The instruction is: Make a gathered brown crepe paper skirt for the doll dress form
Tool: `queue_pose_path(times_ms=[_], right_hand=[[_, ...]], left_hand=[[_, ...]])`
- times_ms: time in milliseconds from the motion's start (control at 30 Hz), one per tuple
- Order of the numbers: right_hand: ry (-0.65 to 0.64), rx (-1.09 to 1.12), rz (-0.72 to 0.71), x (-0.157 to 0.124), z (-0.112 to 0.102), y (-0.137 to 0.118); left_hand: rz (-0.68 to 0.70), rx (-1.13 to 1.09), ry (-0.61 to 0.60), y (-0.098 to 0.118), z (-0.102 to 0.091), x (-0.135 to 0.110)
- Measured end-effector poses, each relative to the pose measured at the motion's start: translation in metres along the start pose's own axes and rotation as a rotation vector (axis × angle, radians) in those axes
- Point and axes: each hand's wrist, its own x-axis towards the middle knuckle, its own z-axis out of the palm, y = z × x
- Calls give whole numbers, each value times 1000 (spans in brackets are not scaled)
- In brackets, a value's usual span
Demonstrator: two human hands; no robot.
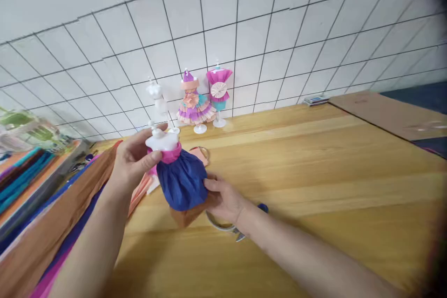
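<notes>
A small white mannequin (163, 140) wears a pink band (171, 153) at the chest and a gathered dark blue skirt (183, 179), with brown material (186, 215) showing below the blue hem. My left hand (138, 151) is closed around its upper body, thumb on the front by the pink band. My right hand (223, 195) pinches the skirt's lower right edge between thumb and fingers; some of those fingers are hidden behind the skirt. Partly under my right wrist lie scissors (240, 235) and a grey ring-shaped strip (220, 224).
By the tiled wall stand a bare white mannequin (160, 102), one in a ruffled dress (195, 107) and one in a pink top (219, 91). Long brown crepe-like strips (70, 209) cover the left side. Cardboard (384, 111) lies at the right, near a small stack (316, 100).
</notes>
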Motion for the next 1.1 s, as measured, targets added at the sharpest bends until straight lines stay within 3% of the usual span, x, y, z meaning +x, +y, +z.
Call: queue_pose_path(times_ms=[600, 1100], right_hand=[[66, -18, 30, 0, -14, -9], [14, -61, -43, 1, -7, -17]], left_hand=[[-28, -48, -3, -3, 13, 4], [-23, -15, -25, 0, 17, 4]])
